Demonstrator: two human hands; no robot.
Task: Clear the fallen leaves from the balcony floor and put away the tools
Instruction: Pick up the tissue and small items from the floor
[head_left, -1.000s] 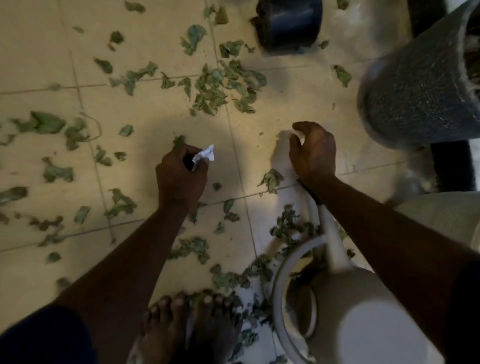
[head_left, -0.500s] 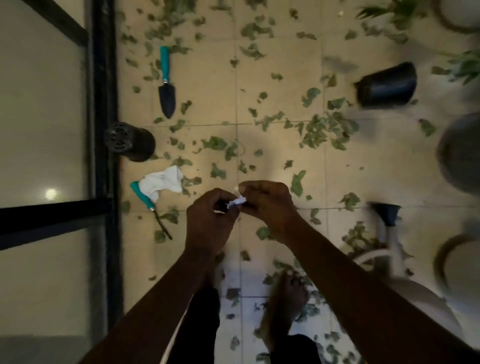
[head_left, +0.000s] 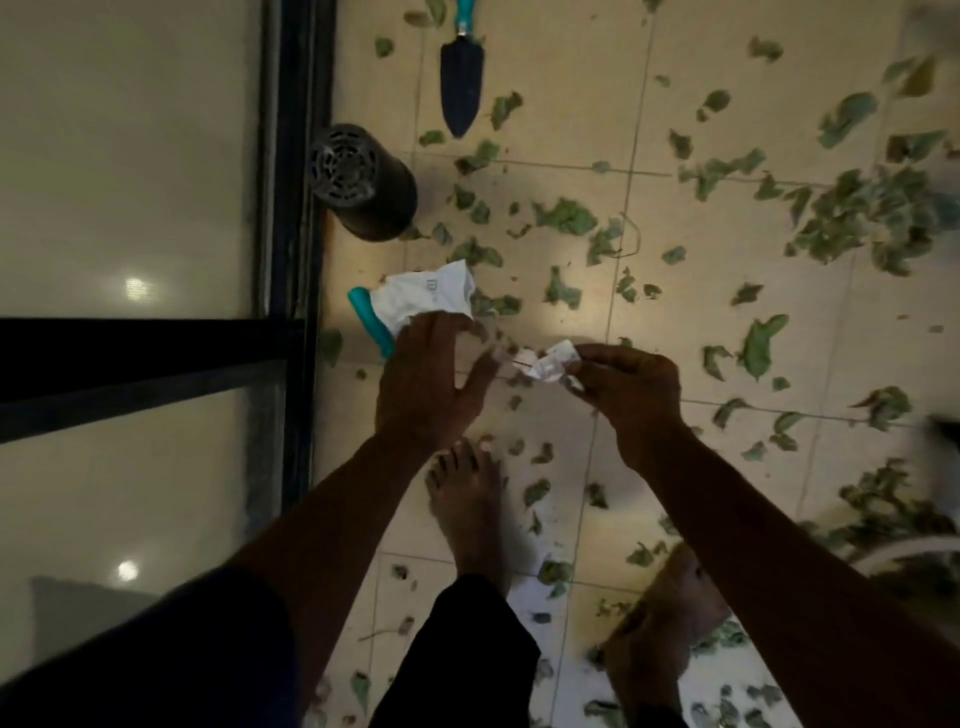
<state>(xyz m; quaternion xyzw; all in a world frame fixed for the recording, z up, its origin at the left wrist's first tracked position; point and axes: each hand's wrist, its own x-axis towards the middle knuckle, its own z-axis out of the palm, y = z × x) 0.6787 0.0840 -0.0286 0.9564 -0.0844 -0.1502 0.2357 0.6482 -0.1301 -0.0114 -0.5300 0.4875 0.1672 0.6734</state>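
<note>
Green fallen leaves (head_left: 563, 215) lie scattered over the beige tiled balcony floor (head_left: 566, 104), with a thicker heap (head_left: 872, 218) at the right. My right hand (head_left: 628, 395) pinches a small crumpled white paper scrap (head_left: 548, 364) above the floor. My left hand (head_left: 426, 384) hovers with straight, spread fingers just below a white cloth (head_left: 434, 301) that covers a teal-handled tool (head_left: 366, 319). A trowel (head_left: 461, 83) with a teal handle and dark blade lies further up the floor.
A black pot (head_left: 363, 182) lies on its side against the dark door frame (head_left: 293, 171) and glass panel at the left. My bare feet (head_left: 470, 499) stand on the tiles. A white curved rim (head_left: 914, 551) shows at the right edge.
The paper scrap passed from my left hand to my right. My left hand let go, opened and moved left toward the white cloth. The view shifted left and closer to the floor.
</note>
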